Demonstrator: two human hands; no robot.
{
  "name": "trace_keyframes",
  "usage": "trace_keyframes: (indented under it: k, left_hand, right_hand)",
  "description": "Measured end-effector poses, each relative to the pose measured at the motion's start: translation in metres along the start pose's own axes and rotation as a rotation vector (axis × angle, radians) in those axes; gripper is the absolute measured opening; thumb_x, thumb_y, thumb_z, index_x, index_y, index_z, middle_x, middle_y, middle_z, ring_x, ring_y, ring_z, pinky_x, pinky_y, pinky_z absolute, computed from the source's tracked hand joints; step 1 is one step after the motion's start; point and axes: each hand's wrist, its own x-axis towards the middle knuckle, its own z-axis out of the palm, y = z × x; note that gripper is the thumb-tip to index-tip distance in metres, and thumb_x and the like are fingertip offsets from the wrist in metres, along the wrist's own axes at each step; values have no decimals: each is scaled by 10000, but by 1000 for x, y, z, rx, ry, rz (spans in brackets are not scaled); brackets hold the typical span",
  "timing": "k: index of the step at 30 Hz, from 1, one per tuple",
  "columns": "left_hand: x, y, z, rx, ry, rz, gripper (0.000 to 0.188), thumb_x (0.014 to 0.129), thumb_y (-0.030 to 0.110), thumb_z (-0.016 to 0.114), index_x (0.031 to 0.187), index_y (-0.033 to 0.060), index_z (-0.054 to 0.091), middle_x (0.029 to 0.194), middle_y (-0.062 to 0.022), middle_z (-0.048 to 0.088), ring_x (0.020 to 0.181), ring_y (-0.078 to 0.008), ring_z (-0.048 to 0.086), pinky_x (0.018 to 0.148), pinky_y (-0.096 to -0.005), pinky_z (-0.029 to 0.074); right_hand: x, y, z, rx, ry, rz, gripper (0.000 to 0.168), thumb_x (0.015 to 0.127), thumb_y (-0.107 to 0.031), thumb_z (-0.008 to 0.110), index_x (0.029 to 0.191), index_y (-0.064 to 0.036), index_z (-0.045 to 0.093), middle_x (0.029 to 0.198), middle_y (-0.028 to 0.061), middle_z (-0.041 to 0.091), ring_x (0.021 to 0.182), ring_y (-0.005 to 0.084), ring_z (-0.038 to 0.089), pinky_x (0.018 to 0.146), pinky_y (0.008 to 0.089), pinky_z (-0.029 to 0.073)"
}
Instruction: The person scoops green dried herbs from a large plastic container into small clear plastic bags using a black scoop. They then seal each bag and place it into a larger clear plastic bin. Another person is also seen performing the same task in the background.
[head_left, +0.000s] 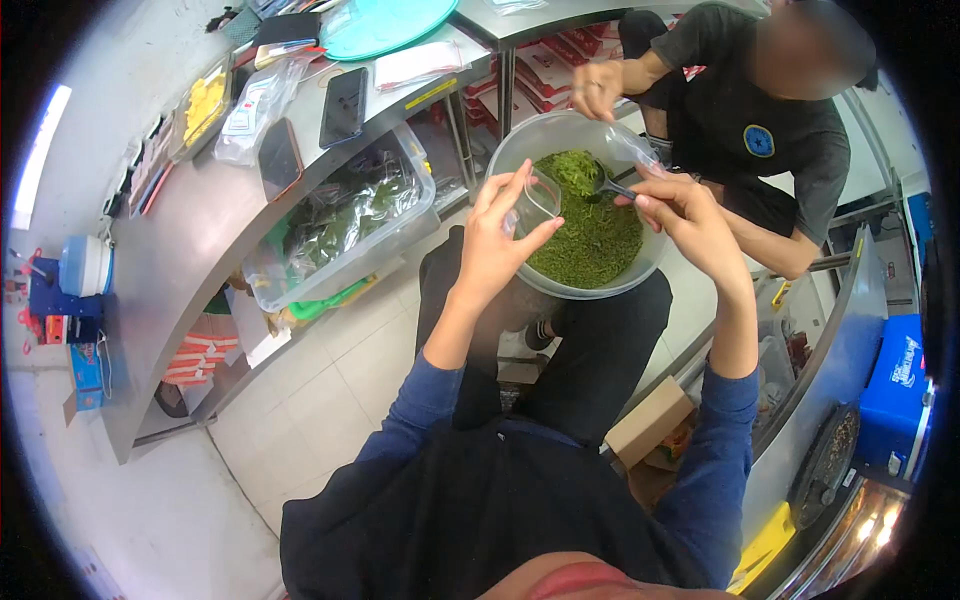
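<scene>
A round translucent plastic tub (517, 139) with loose green shredded food (600, 247) in it stands at my knees. My left hand (499, 229) holds a small clear zip bag (541, 196) spread at its mouth, over the tub's left side. Between the fingers of my right hand (686, 217) is the handle of a black spoon (619, 186), its bowl in the green food near a brighter green clump (574, 172). Across the tub, a co-worker's hands (598, 88) hold another clear plastic bag (630, 146), partly hidden behind my right hand.
A steel counter (217, 247) curves along the left, with two phones (343, 106), plastic bags and a turquoise lid (386, 26). Below it is a clear bin (360, 247) of filled bags. The co-worker (750, 127) sits opposite. At the right are a cardboard box (651, 421) and a blue cooler (892, 390).
</scene>
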Motion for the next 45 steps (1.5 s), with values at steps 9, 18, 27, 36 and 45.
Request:
trace_keyframes:
  k: [9,18,27,36,45]
  left_hand:
    - [6,5,13,37,2,-2,714,737,200,843,1378,68,557,1180,-109,623,1086,-230,617,945,-339,476]
    - [-3,0,24,12,194,139,762,718,84,837,1409,66,517,1184,-122,599,1076,-256,601,917,-359,488]
    - [-20,17,23,-3,246,128,874,711,39,820,1484,64,413,1330,-130,500,1022,-232,594,830,-327,499]
    - [-48,17,-23,-101,37,-92,148,814,-1,705,960,-22,695,835,-87,686,813,-174,676,710,-301,527]
    - [-70,13,-36,61,-87,-41,84,783,-14,722,832,-6,655,785,-69,618,681,-179,603,615,-292,457]
  right_hand:
    - [-19,-24,33,-464,318,-112,213,860,-15,655,1063,-15,722,1096,186,689,948,323,675,814,363,523]
    - [-22,11,76,-427,328,26,217,873,-135,667,1059,-28,699,1039,205,651,931,377,648,811,446,517]
    - [-12,-35,111,-10,714,-267,161,767,-33,748,917,-44,693,1142,138,554,1089,322,571,897,395,470]
    - [-28,-24,116,56,373,-354,163,814,87,670,951,26,607,981,110,569,887,192,626,749,314,522]
    - [-59,-19,149,410,377,-31,512,831,37,697,1281,-39,463,896,109,683,835,213,689,783,320,537]
